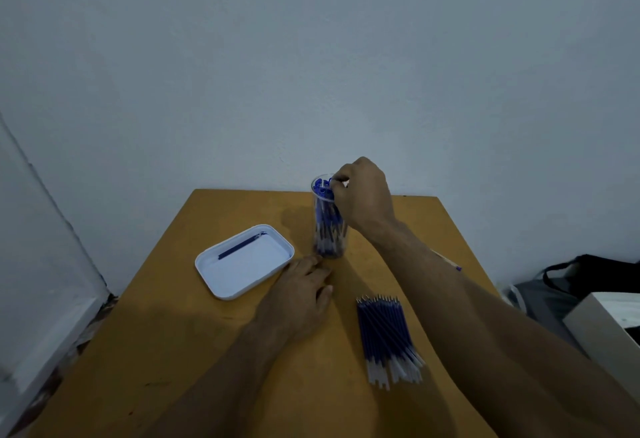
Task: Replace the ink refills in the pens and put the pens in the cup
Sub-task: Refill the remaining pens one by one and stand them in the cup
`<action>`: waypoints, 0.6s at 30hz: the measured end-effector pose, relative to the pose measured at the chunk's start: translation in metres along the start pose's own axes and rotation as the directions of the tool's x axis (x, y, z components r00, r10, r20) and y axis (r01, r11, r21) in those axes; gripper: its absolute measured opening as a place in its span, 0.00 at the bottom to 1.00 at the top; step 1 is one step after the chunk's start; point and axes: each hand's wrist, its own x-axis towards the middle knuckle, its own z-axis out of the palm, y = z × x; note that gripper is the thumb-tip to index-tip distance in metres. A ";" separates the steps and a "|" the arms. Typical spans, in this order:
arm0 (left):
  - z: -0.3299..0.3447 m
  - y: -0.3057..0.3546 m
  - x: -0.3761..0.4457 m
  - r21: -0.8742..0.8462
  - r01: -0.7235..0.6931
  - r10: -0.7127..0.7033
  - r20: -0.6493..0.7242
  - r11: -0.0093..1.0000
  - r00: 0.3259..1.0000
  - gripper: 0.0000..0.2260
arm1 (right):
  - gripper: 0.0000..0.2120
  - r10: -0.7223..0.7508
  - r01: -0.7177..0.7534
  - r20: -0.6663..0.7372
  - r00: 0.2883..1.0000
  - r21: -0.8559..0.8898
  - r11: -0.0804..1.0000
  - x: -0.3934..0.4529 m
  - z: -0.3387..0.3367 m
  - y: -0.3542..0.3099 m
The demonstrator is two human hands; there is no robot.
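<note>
A tall clear cup [327, 240] full of blue pens stands near the far edge of the yellow table [173, 351]. My right hand [363, 195] is at the cup's rim, its fingers curled round the top of a blue pen [323, 186] among the others. My left hand [299, 293] rests flat on the table just in front of the cup, holding nothing. A pile of blue ink refills [388, 337] lies to the right of my left hand. A single blue refill [240, 247] lies in the white tray [214, 290] on the left.
Another pen or refill [450, 262] pokes out from behind my right forearm near the table's right edge. A dark bag [588, 278] and a white box [609, 326] sit beyond the right edge. A pale wall rises behind the table.
</note>
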 end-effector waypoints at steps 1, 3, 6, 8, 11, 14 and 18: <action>0.000 0.000 0.000 -0.001 0.001 -0.001 0.000 1.000 1.000 0.21 | 0.09 0.003 -0.002 -0.046 0.999 0.026 1.000 -0.003 -0.001 0.002; 0.000 0.000 -0.001 -0.005 -0.001 0.001 -0.004 1.000 1.000 0.21 | 0.07 0.057 -0.039 -0.156 0.986 0.115 0.993 -0.012 -0.005 0.009; -0.001 0.001 -0.001 0.000 -0.001 0.001 -0.011 1.000 1.000 0.21 | 0.05 0.204 -0.164 -0.263 0.943 0.169 0.972 -0.035 -0.006 0.035; -0.002 0.002 -0.001 -0.002 0.005 -0.005 -0.007 1.000 1.000 0.20 | 0.06 0.291 -0.278 -0.231 0.928 0.089 0.956 -0.053 -0.004 0.062; -0.003 0.003 -0.002 0.004 0.007 -0.007 0.000 1.000 1.000 0.21 | 0.09 0.376 -0.382 -0.072 0.924 -0.091 0.920 -0.083 -0.004 0.100; -0.003 0.003 -0.001 0.008 0.015 -0.015 -0.003 1.000 1.000 0.21 | 0.13 0.346 -0.323 0.044 0.937 -0.269 0.907 -0.103 -0.006 0.123; -0.002 0.003 -0.001 0.004 0.021 -0.021 0.002 1.000 1.000 0.21 | 0.15 0.342 -0.286 0.099 0.935 -0.363 0.887 -0.105 -0.003 0.129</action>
